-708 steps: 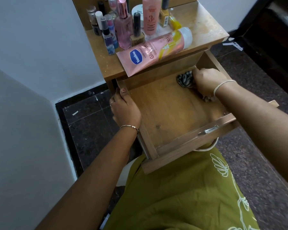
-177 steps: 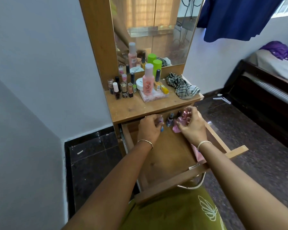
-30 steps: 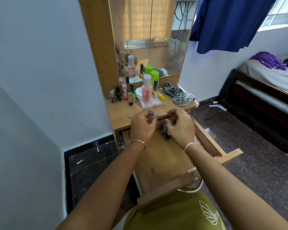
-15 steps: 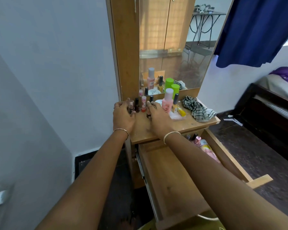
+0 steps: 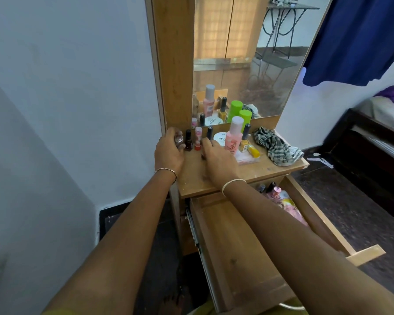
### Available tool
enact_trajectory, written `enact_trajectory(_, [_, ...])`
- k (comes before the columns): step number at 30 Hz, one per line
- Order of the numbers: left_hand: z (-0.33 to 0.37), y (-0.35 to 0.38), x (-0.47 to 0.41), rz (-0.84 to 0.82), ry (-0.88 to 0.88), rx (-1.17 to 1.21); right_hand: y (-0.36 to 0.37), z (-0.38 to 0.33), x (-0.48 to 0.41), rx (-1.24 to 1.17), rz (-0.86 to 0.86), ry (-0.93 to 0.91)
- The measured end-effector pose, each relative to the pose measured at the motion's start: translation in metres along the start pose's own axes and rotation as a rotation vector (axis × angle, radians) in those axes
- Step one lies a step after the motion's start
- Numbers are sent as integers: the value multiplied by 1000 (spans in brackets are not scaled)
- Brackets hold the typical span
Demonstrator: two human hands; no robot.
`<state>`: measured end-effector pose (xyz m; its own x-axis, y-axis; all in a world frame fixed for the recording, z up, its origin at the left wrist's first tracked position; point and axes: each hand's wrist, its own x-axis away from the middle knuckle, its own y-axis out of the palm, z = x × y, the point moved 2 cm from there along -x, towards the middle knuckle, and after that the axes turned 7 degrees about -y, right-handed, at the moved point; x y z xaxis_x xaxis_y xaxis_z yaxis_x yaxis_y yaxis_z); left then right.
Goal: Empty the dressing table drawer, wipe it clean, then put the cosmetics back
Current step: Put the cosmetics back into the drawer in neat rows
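Both hands reach over the open drawer (image 5: 232, 242) to the small wooden bench (image 5: 280, 168) under the mirror (image 5: 248, 53). The left hand (image 5: 168, 153) has its fingers (image 5: 177, 135) curled round a small round bottle with a glittery brown body (image 5: 179, 139), at the left rear corner against the mirror's wooden frame. The right hand (image 5: 216, 158) lies knuckles up among the little bottles; its fingers are bent down and something dark shows under them, but whether they grip it cannot be told.

Between the two hands stand a dark nail polish bottle (image 5: 188, 142) and a slim pink-and-red one (image 5: 198, 138), upright and close together. Just right of the right hand are a white round jar (image 5: 221, 137), a tall pink plastic bottle with a pale cap (image 5: 234, 138), a yellow polish bottle with a black cap (image 5: 244, 142) and a yellow tube lying flat (image 5: 253, 150), crowded on a clear flat case. A green cylinder (image 5: 245, 117) stands behind them against the glass. A crumpled checked cloth (image 5: 275, 147), soft and grey-green, sits at the right end of the bench.

The drawer is bare pale wood, scuffed, with a dark spot on its floor. The right forearm crosses it and hides part of its back right corner, where a pink-capped bottle (image 5: 276, 191) and a pink tube lying flat (image 5: 291, 209) show
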<state>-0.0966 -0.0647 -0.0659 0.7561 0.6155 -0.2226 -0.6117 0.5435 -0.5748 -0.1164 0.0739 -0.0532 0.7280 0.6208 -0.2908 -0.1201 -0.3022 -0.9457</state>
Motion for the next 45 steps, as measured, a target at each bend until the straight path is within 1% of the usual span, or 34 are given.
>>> enact_trajectory(3, [1, -2, 5, -2, -8, -15, 1, 5, 4, -61, 19, -6])
enact_trajectory(6, [0, -6, 11, -3, 0, 22, 1, 10, 9, -167, 85, 53])
enact_trajectory(12, [10, -14, 34, -21, -50, 268, -14, 20, 41, -401, 256, 144])
enact_trajectory(15, [21, -14, 51, -72, -19, 339, -29, 33, 66, -451, 320, 152])
enact_trajectory(18, [34, -8, 71, -142, 46, 378, -38, 50, 92, -472, 338, 182])
enact_trajectory(23, [47, 18, 106, -336, 101, 371, -47, 86, 140, -510, 370, 264])
enact_trajectory(27, [54, 40, 132, -481, 90, 357, -46, 109, 171, -486, 320, 360])
enact_trajectory(31, [50, 68, 151, -557, 58, 322, -40, 130, 191, -447, 282, 420])
enact_trajectory(34, [48, 89, 160, -581, 42, 240, -34, 143, 199, -414, 244, 464])
enact_trajectory(38, [47, 114, 167, -573, 19, 167, -20, 152, 201, -373, 177, 508])
enact_trajectory(45, [47, 144, 173, -557, 59, 26, -3, 154, 191, -369, 51, 515])
